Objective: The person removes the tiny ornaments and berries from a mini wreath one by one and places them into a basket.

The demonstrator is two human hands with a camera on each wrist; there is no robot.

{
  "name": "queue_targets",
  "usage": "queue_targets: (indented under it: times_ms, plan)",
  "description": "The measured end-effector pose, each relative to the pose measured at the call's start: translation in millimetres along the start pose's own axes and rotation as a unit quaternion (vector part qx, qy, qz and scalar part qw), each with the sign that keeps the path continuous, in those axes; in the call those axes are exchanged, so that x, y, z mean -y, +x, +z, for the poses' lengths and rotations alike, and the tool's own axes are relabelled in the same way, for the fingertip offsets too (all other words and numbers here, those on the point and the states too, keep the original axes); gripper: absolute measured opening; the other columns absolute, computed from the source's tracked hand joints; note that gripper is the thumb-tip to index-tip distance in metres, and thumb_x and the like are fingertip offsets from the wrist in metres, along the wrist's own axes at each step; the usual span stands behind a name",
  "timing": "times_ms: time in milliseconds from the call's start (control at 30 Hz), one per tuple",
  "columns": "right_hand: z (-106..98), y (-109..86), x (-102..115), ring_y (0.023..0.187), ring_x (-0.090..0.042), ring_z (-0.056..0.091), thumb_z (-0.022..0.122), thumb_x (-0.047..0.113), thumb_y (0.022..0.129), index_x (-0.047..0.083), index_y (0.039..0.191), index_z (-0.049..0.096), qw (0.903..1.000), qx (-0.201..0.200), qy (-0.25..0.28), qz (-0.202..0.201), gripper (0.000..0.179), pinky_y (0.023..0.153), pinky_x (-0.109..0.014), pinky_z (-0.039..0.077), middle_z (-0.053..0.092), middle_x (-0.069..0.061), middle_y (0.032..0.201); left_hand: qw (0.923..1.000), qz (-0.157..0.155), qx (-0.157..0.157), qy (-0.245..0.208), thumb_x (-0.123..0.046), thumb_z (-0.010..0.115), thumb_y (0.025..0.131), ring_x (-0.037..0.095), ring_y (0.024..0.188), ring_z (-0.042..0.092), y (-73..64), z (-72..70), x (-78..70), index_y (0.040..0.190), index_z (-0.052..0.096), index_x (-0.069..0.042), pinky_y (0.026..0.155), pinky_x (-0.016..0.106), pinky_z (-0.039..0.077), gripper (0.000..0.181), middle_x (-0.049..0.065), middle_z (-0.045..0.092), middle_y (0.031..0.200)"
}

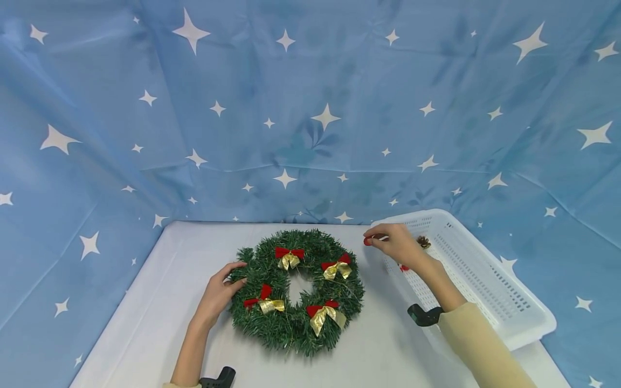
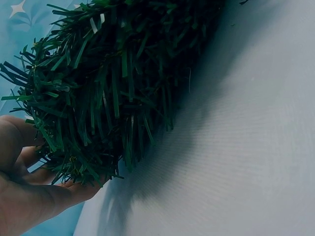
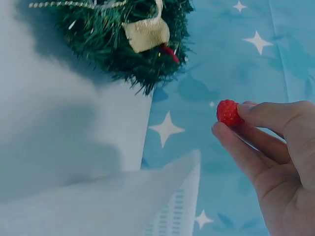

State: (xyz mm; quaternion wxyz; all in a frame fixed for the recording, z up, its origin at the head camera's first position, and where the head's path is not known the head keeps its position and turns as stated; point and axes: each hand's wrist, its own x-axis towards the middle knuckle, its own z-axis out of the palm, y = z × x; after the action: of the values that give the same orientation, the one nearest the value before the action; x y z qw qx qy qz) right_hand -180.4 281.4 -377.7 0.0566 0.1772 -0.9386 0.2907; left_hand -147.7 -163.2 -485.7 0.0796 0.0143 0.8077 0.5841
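A green tinsel wreath (image 1: pixel 276 328) lies on the white table, with several red and gold bows (image 1: pixel 325 315) on its ring. At its left edge my left hand (image 1: pixel 219 293) grips the tinsel between thumb and fingers; in the left wrist view the fingertips go in under the greenery (image 2: pixel 98 98). My right hand (image 1: pixel 395 242) is raised at the near-left side of the basket. Its thumb and fingers pinch a small red raspberry (image 3: pixel 229 113) with a bumpy surface, held apart from the wreath.
To the right stands a white plastic basket (image 1: pixel 485 269) with slotted walls. Inside it lie a brown pine cone (image 1: pixel 423 242) and a small red piece (image 1: pixel 404 268), partly behind my right arm. A blue star-patterned cloth (image 1: pixel 301 145) hangs behind the white table (image 1: pixel 155 302).
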Motion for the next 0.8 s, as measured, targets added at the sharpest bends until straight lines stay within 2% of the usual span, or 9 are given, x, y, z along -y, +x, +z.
queue_targets:
  times_ms: [100, 300, 533, 800]
  plan:
    - [-4, -4.3, -7, 0.095, -0.033, 0.077, 0.069, 0.005, 0.096, 0.005, 0.11, 0.08, 0.9998, -0.003, -0.009, 0.015, 0.017, 0.077, -0.042, 0.063, 0.077, -0.018, 0.112, 1.0, -0.002, 0.0, -0.002, -0.017, 0.064, 0.103, 0.045, 0.134, 0.055, 0.4, 0.4, 1.1, 0.15, 0.051, -0.015, 0.113, 0.064, 0.038, 0.049, 0.019, 0.026, 0.168]
    - [-11, -10.4, -25, 0.095, -0.033, 0.076, 0.069, 0.006, 0.097, 0.005, 0.112, 0.079, 0.9991, -0.014, -0.023, 0.031, 0.019, 0.067, -0.033, 0.058, 0.077, -0.017, 0.11, 1.0, -0.002, 0.001, -0.002, -0.017, 0.063, 0.103, 0.044, 0.133, 0.056, 1.1, -0.2, 0.1, 0.15, 0.051, -0.016, 0.11, 0.062, 0.043, 0.049, 0.019, 0.026, 0.168]
    - [-15, -15.7, -44, 0.095, -0.033, 0.076, 0.07, 0.01, 0.098, -0.001, 0.12, 0.075, 0.9985, -0.015, -0.024, 0.046, 0.025, 0.076, -0.044, 0.06, 0.078, -0.016, 0.106, 1.0, -0.004, 0.005, 0.004, -0.018, 0.063, 0.103, 0.046, 0.136, 0.053, 1.3, -1.2, -1.8, 0.15, 0.051, -0.016, 0.11, 0.062, 0.042, 0.049, 0.019, 0.024, 0.169]
    - [-23, -21.4, -62, 0.093, -0.034, 0.076, 0.07, 0.009, 0.097, -0.001, 0.112, 0.078, 0.9975, -0.022, -0.041, 0.053, 0.019, 0.067, -0.033, 0.055, 0.079, -0.015, 0.101, 1.0, -0.003, -0.001, 0.007, -0.018, 0.063, 0.103, 0.044, 0.133, 0.056, 1.2, 0.2, -0.4, 0.149, 0.052, -0.017, 0.107, 0.06, 0.046, 0.047, 0.018, 0.028, 0.168]
